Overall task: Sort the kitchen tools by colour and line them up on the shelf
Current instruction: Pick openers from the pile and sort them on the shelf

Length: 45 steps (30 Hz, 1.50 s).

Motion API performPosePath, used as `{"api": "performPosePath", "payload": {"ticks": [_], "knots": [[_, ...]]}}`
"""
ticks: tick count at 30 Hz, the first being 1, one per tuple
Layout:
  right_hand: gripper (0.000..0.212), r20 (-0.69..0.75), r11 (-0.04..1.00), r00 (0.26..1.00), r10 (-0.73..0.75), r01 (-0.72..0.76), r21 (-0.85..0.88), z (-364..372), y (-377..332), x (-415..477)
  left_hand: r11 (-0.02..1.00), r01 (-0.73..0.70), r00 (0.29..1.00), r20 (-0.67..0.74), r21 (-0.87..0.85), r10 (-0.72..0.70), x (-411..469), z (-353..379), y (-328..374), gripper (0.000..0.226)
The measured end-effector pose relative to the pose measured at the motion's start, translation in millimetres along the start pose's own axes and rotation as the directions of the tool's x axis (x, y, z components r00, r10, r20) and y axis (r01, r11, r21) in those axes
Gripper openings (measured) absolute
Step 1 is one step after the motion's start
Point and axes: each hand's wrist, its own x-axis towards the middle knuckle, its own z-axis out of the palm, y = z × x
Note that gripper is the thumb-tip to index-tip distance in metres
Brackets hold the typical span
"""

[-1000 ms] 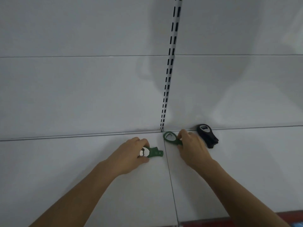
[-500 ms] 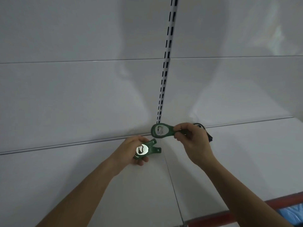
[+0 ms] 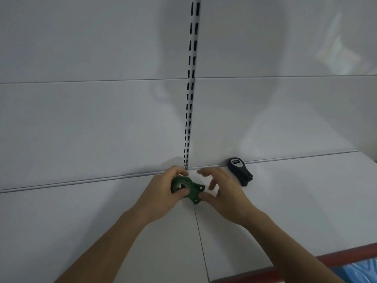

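White shelf [image 3: 81, 221] is backed by a pale panel [image 3: 91, 119], split by a slotted upright [image 3: 190, 99]. Green tools [image 3: 191, 189] are gripped in the left hand [image 3: 161, 193] at the shelf's far centre, just near the upright's foot; their round ends are covered by fingers, so the count cannot be told. The right hand [image 3: 224, 193] is held loose and spread just right of them, motion-blurred; thumb contact is unclear. A black tool [image 3: 239, 170] is noted far right, against the panel. A red edge [image 3: 306, 260] and a blue item [image 3: 359, 270] are cut off at the near right.
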Motion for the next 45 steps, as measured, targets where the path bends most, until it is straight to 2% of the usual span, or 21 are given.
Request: {"api": "performPosePath", "payload": {"ticks": [1,3,8,12,17,20,23,28,32,35,40,45], "knots": [[0.039,0.039,0.999,0.999,-0.030,0.032,-0.044,0.8,2.1,0.5,0.995,-0.045,0.999,0.009,0.093,0.044,0.4,0.0,4.8,0.030],[0.024,0.041,0.997,0.998,-0.057,0.059,-0.049,2.0,3.5,1.6,0.977,-0.131,0.991,0.016,0.171,0.130,3.0,2.4,14.1,0.026],[0.014,0.031,0.998,0.999,-0.035,0.034,0.046,6.5,9.1,3.0,0.963,-0.209,0.977,0.003,0.169,0.211,8.9,22.6,15.6,0.010],[0.020,0.050,0.999,0.999,-0.004,0.002,0.032,17.1,17.6,2.5,0.979,-0.160,0.983,-0.075,0.124,0.170,6.1,41.7,0.1,0.013],[0.019,0.074,0.997,0.995,-0.071,0.068,0.047,18.0,12.5,5.9,0.996,-0.093,0.982,-0.166,-0.005,0.091,1.5,51.7,2.2,0.024],[0.020,0.103,0.995,0.991,-0.082,0.074,0.072,16.7,14.0,7.5,0.996,-0.069,0.984,-0.168,-0.051,0.060,-0.2,57.9,4.7,0.023],[0.024,0.164,0.984,0.970,-0.180,0.175,0.046,18.6,15.5,6.5,0.996,-0.039,0.989,-0.143,-0.085,0.026,-0.4,65.2,12.0,0.023],[0.017,0.151,0.993,0.983,-0.100,0.089,0.080,12.9,18.4,8.1,0.995,-0.091,0.978,-0.186,0.038,0.097,8.0,59.6,13.3,0.019],[0.015,0.128,0.999,0.992,-0.015,0.009,0.049,3.3,22.0,12.6,0.978,-0.153,0.973,-0.153,0.141,0.174,12.6,50.4,16.7,0.018],[0.020,0.057,0.998,0.998,-0.001,-0.002,0.061,1.5,25.2,12.0,0.953,-0.205,0.966,-0.110,0.225,0.234,15.3,51.3,20.0,0.019],[0.025,-0.039,0.999,0.999,0.018,-0.016,0.043,6.5,28.3,9.2,0.939,-0.254,0.955,-0.091,0.230,0.281,15.7,54.1,26.5,0.013],[0.040,0.008,0.997,0.998,0.058,-0.059,0.057,-2.7,24.1,11.8,0.946,-0.247,0.958,-0.094,0.211,0.271,20.4,51.9,29.0,0.013]]}}
